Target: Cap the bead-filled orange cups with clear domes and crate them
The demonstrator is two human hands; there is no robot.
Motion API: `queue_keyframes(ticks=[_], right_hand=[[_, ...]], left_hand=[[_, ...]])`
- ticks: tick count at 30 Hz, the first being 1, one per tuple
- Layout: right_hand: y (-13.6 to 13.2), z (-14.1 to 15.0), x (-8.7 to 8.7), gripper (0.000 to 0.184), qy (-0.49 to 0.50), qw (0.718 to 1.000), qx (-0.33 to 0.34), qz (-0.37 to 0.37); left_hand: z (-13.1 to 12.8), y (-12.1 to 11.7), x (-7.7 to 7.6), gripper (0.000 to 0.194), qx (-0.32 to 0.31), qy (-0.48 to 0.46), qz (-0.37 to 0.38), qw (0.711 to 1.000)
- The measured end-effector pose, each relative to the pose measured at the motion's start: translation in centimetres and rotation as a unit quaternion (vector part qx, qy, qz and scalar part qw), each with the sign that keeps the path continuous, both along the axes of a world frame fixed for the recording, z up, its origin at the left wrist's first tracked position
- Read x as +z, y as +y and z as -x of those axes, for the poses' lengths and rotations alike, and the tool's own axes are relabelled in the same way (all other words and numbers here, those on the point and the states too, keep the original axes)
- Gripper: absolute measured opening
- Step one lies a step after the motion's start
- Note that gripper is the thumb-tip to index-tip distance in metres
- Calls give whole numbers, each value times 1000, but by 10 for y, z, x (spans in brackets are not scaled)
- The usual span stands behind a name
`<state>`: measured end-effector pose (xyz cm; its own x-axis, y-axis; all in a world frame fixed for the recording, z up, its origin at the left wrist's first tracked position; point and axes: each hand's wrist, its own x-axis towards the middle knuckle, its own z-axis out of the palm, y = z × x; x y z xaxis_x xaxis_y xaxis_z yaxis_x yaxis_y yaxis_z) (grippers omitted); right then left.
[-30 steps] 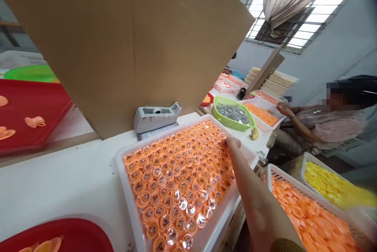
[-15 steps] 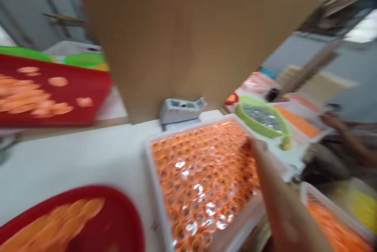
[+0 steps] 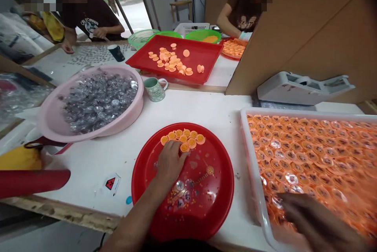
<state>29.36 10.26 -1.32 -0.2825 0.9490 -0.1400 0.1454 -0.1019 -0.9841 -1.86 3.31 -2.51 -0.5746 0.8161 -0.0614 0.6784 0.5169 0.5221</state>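
My left hand [image 3: 171,162] reaches over a round red tray [image 3: 218,209], thumb and fingers closed about a small orange toy cup [image 3: 184,148] at the edge of a cluster. Several similar toy cups [image 3: 192,143], with yellow-orange insides, sit at that tray's far side. Clear round bits and crumbs lie on its bottom. To the right, my right hand [image 3: 315,216] is smeared by motion over a white rectangular tray [image 3: 252,173] packed with rows of orange toy cups with dark centres [image 3: 300,146]. Its fingertips are near the cups at the left front; any hold is hidden.
A pink basin [image 3: 129,120] of clear shiny pieces stands left, beside a green mug [image 3: 155,90]. Behind is a red rectangular tray [image 3: 203,53] of loose orange cups. Cardboard [image 3: 282,36] and a tape dispenser [image 3: 303,87] border the right. Two people work across the table.
The head view has swung left, bringing the whole round red tray and the pink basin into sight. My left hand now shows at the cups; my right hand is still over the white tray.
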Motion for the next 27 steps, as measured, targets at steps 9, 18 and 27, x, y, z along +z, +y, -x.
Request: queue_keyframes(ticks=[9, 18, 27], right_hand=[[-53, 116, -32, 26, -195, 908, 327, -176], [-67, 121, -47, 37, -252, 851, 356, -291], [-57, 122, -40, 17, -43, 963, 260, 56]], left_hand=[[-13, -23, 7, 15, -31, -37, 41, 998], [-7, -47, 2, 34, -110, -108, 13, 988], [-2, -44, 2, 13, -27, -151, 13, 988]])
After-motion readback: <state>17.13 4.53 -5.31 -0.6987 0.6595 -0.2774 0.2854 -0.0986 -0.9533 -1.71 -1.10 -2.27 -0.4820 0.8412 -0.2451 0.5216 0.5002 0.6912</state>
